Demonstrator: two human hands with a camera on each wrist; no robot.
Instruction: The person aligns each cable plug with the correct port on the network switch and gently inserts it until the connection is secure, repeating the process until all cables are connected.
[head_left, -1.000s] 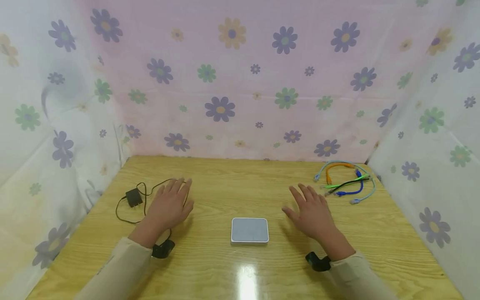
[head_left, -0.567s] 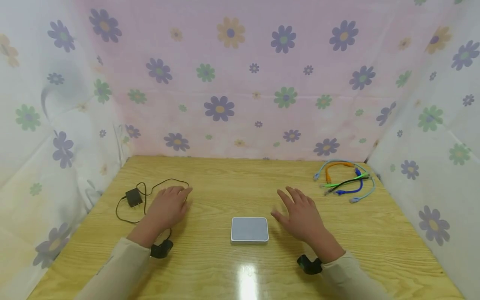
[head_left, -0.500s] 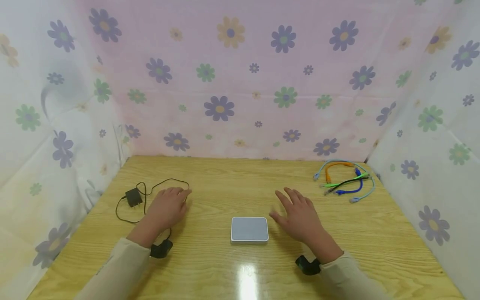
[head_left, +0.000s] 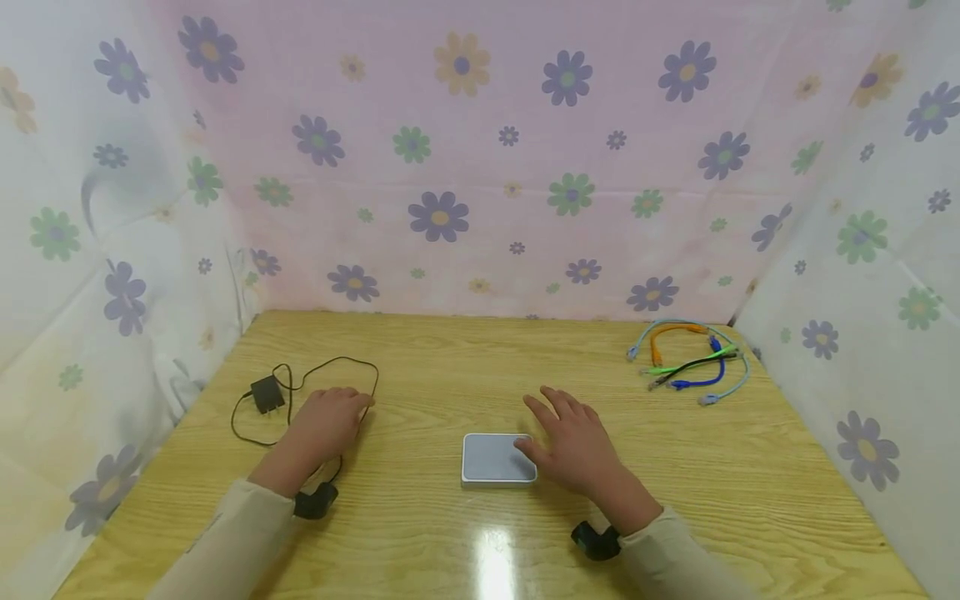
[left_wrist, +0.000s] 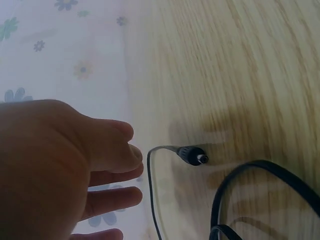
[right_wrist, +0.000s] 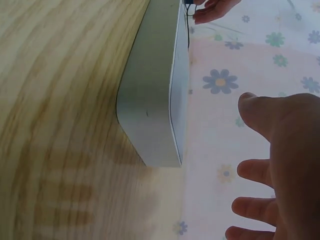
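My left hand (head_left: 328, 429) hovers over the thin black cord of a power adapter (head_left: 267, 394), its fingers loosely bent. The left wrist view has the cord's round barrel plug (left_wrist: 191, 155) on the wood, beyond the thumb and apart from my fingers. In the head view, the hand hides that plug. My right hand (head_left: 577, 450) is at the right edge of a small flat white box with a grey top (head_left: 491, 458), its thumb over the top corner. From the right wrist, the fingers are spread and stand apart from the box's white side (right_wrist: 147, 95).
Several short network cables, among them a blue one (head_left: 701, 385) and an orange one (head_left: 675, 328), lie at the table's back right. Flowered cloth (head_left: 480, 167) walls the wooden table (head_left: 450, 358) at the back and both sides. Each wrist wears a black camera (head_left: 596, 540).
My right hand has moved left and nearer to me, reaching the white box's edge. My left hand has drawn slightly back, and its fingers have bent. The box and cables lie unmoved.
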